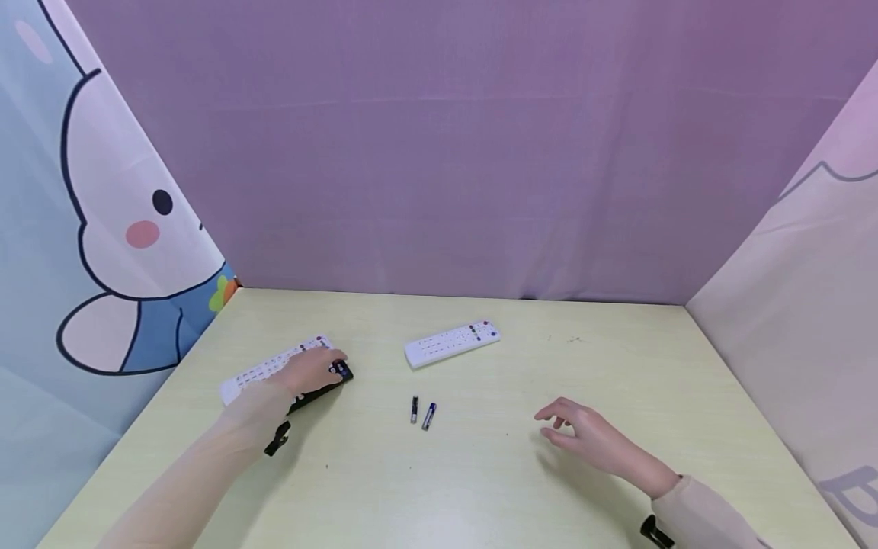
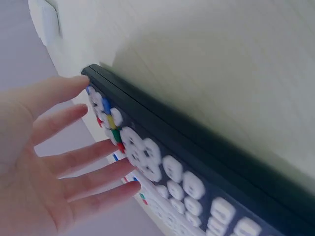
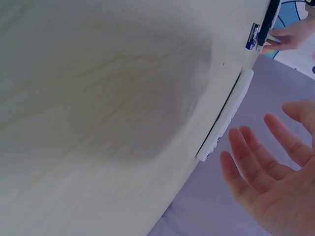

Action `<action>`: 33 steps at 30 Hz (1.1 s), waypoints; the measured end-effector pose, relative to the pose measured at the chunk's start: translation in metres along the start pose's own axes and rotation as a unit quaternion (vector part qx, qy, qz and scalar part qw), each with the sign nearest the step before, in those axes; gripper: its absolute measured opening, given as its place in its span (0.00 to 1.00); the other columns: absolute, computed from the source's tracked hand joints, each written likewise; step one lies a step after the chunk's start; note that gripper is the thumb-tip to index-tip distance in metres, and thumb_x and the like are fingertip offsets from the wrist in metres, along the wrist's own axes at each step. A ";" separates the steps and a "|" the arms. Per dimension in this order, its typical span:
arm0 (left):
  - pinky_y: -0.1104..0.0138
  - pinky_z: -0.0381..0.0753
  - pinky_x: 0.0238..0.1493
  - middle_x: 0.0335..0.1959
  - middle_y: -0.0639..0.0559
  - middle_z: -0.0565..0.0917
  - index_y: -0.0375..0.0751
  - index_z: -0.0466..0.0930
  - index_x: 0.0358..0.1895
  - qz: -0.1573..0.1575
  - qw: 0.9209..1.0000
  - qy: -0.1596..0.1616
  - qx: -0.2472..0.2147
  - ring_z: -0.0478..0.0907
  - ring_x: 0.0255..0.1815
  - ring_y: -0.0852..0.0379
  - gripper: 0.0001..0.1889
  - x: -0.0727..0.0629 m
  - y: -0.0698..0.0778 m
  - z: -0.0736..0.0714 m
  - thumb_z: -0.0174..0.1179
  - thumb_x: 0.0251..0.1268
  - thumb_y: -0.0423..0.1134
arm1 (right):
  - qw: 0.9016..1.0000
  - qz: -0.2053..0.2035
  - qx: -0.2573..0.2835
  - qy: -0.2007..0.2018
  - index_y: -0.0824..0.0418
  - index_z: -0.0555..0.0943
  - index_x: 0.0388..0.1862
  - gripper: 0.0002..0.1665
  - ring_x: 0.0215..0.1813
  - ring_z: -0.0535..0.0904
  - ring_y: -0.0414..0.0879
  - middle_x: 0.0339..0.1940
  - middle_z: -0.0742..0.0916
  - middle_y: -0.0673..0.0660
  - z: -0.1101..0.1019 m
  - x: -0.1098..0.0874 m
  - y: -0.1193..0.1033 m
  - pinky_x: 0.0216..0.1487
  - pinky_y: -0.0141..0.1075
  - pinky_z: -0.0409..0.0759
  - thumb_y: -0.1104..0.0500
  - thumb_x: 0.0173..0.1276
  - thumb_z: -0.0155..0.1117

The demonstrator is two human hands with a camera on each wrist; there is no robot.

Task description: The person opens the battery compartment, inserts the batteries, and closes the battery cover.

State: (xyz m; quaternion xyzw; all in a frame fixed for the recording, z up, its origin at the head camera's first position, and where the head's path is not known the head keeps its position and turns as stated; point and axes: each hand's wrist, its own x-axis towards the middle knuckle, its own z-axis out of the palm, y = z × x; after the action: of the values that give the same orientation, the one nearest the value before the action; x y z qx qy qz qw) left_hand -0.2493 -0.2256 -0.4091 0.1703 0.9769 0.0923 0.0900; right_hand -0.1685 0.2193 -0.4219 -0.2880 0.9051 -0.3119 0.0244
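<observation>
In the head view my left hand (image 1: 309, 371) is over a black remote control (image 1: 317, 396) on the left of the table. In the left wrist view its fingers are extended, with thumb and fingertips right at the button face of the black remote (image 2: 170, 123). A white remote control (image 1: 264, 371) lies just beside the black one, partly hidden by the hand. My right hand (image 1: 586, 441) hovers over the right side of the table with loosely bent fingers, holding nothing. Two small batteries, one dark (image 1: 414, 409) and one blue (image 1: 428, 416), lie between the hands.
A second white remote control (image 1: 450, 345) lies behind the batteries, near the middle of the pale table (image 1: 480, 488). A purple cloth (image 1: 439, 152) stands along the back edge. Printed cloths flank the table, a cartoon one (image 1: 110, 252) on the left.
</observation>
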 end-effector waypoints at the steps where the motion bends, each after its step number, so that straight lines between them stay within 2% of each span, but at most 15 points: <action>1: 0.51 0.73 0.49 0.49 0.37 0.75 0.32 0.72 0.51 0.000 1.000 0.003 0.000 0.71 0.50 0.40 0.19 0.001 0.002 -0.001 0.57 0.56 0.33 | 1.000 0.000 -0.001 -0.001 0.61 0.77 0.43 0.12 0.37 0.75 0.41 0.39 0.81 0.53 0.000 0.001 0.001 0.35 0.36 0.79 0.59 0.61 0.57; 9: 0.55 0.77 0.42 0.46 0.38 0.76 0.34 0.74 0.50 -0.009 1.000 0.024 0.006 0.75 0.42 0.45 0.17 0.014 0.023 -0.005 0.56 0.58 0.38 | 1.000 -0.004 0.004 -0.008 0.62 0.77 0.44 0.12 0.37 0.75 0.39 0.39 0.81 0.54 0.004 0.009 0.003 0.35 0.34 0.79 0.59 0.62 0.57; 16: 0.56 0.77 0.45 0.45 0.39 0.77 0.36 0.75 0.50 0.018 0.999 0.038 0.023 0.75 0.43 0.46 0.17 0.036 0.042 -0.004 0.57 0.58 0.38 | 1.000 -0.023 0.000 -0.007 0.63 0.77 0.43 0.12 0.37 0.76 0.42 0.39 0.81 0.54 0.011 0.019 0.003 0.35 0.35 0.79 0.60 0.62 0.57; 25: 0.56 0.77 0.47 0.46 0.39 0.77 0.35 0.74 0.51 0.052 0.997 0.055 0.005 0.75 0.46 0.46 0.18 0.061 0.071 -0.001 0.58 0.57 0.37 | 0.999 -0.032 -0.002 -0.021 0.64 0.78 0.42 0.12 0.36 0.76 0.42 0.38 0.81 0.55 0.020 0.031 -0.002 0.34 0.34 0.79 0.62 0.61 0.56; 29: 0.58 0.77 0.45 0.44 0.40 0.78 0.36 0.74 0.51 0.060 0.996 0.064 0.007 0.75 0.44 0.46 0.18 0.070 0.080 0.002 0.57 0.57 0.37 | 0.999 -0.036 -0.006 -0.020 0.64 0.78 0.42 0.11 0.36 0.76 0.42 0.38 0.81 0.55 0.023 0.034 -0.004 0.34 0.33 0.79 0.62 0.61 0.57; 33: 0.59 0.78 0.45 0.44 0.41 0.78 0.37 0.73 0.53 0.055 0.996 0.066 0.004 0.76 0.43 0.47 0.18 0.080 0.088 0.007 0.56 0.58 0.38 | 0.999 -0.042 -0.008 -0.022 0.65 0.78 0.42 0.11 0.35 0.76 0.42 0.37 0.81 0.56 0.026 0.038 -0.005 0.35 0.33 0.80 0.62 0.60 0.57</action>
State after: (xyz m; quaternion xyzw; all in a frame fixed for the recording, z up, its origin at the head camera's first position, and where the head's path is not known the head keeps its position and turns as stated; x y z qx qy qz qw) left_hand -0.2944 -0.1149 -0.4090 0.2176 0.9703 0.1041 0.0189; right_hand -0.1916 0.1817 -0.4348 -0.3326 0.8940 -0.2989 0.0290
